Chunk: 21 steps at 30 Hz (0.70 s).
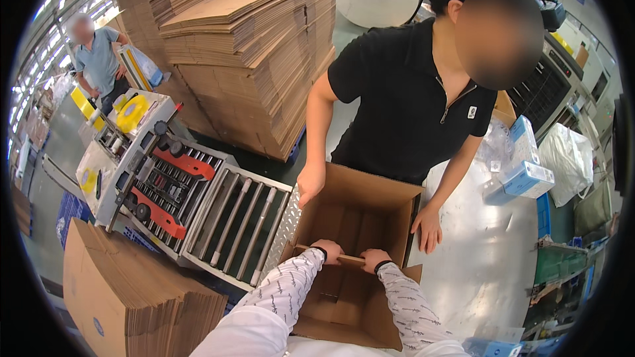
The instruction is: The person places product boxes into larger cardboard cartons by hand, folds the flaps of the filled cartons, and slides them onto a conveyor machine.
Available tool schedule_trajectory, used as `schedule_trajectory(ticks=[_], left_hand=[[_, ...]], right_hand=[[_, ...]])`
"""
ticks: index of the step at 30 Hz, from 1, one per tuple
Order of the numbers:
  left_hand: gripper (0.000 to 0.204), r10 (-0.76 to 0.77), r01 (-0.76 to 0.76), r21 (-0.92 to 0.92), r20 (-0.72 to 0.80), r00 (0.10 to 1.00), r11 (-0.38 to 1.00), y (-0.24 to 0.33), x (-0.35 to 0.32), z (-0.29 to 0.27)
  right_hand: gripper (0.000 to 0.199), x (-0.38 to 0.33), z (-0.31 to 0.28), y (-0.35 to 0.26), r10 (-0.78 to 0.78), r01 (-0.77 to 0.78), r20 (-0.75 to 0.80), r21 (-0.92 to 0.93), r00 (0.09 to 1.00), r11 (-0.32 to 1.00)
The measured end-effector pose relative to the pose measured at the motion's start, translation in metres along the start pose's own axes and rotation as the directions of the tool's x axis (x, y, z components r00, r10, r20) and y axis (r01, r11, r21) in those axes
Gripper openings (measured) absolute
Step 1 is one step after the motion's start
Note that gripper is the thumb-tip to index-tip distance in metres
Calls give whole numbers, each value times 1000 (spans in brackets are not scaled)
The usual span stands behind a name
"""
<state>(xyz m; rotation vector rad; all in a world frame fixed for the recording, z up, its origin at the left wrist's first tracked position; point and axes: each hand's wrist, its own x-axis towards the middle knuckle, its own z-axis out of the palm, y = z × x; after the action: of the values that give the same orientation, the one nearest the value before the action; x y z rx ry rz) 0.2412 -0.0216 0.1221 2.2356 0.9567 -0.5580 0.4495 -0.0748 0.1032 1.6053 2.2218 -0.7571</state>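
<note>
In front of me an open brown cardboard box (337, 314) lies under my arms, its inside bare in view. My left hand (329, 251) and my right hand (375, 260) are closed over a cardboard edge at its far side, a little apart. Past that edge is another open cardboard space (360, 215); I cannot tell if it is a second box. Opposite, a person in a black shirt has one hand (311, 184) at the far left of the cardboard, beside a metal plate, and the other hand (428, 229) resting on the table.
A roller conveyor (241, 225) with a tape sealing machine (159, 152) runs at left. Stacked flat cartons stand behind (245, 86) and at lower left (145, 304). A metal table (476, 251) holds blue-white boxes (527, 178). Another person (99, 59) stands far left.
</note>
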Motion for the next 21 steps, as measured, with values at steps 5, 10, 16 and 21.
schedule_trajectory(ticks=[5,10,16,21], left_hand=[[43,12,-10,29,-70,997,1000,2,-4,1],[39,-35,44,117,-83,996,992,-1,-8,1],[47,47,-40,216,-29,998,976,9,13,-7],[44,-41,55,172,-86,995,983,0,-6,1]], right_hand=[[36,-5,-1,-2,14,-14,-16,-8,1000,1000],[30,-1,-4,-13,49,-49,-5,24,999,999],[30,9,18,8,143,-144,27,50,989,988],[20,0,-6,-32,287,-263,-166,155,943,952]])
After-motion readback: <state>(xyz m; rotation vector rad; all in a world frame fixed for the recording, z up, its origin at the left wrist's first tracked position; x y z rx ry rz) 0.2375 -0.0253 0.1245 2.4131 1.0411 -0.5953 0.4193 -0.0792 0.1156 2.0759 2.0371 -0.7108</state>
